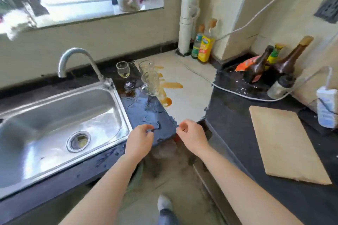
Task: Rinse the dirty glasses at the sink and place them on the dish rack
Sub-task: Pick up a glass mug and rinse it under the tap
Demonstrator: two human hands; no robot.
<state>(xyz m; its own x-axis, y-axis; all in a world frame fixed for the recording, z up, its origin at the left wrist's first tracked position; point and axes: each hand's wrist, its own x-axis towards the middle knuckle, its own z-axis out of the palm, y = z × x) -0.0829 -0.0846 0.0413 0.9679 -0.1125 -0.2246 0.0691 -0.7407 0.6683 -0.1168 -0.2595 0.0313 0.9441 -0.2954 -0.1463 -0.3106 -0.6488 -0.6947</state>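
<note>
Countertop of wet black stone point(155, 115) runs along the wall under the window, with puddles on its surface. Set into it on the left is a stainless-steel sink basin point(54, 111) with a round drain. A pale wooden cutting board point(285, 144) lies on the separate dark counter to the right. A curved chrome faucet point(76, 56) rises at the sink's far right corner, its spout over the basin.

The left hand point(140, 139) hovers over the near edge of the wet counter, just right of the sink, fingers loosely curled and holding nothing. The right hand point(192, 133) hovers beside it past the counter's end, also loosely curled and empty.

Three dirty glasses stand at the far end of the wet counter, well apart from both hands. These are two clear ribbed tumblers, nearer point(150, 84) and farther point(146, 65), and a small stemmed wine glass point(123, 69) with yellowish dregs, beside the faucet base.
</note>
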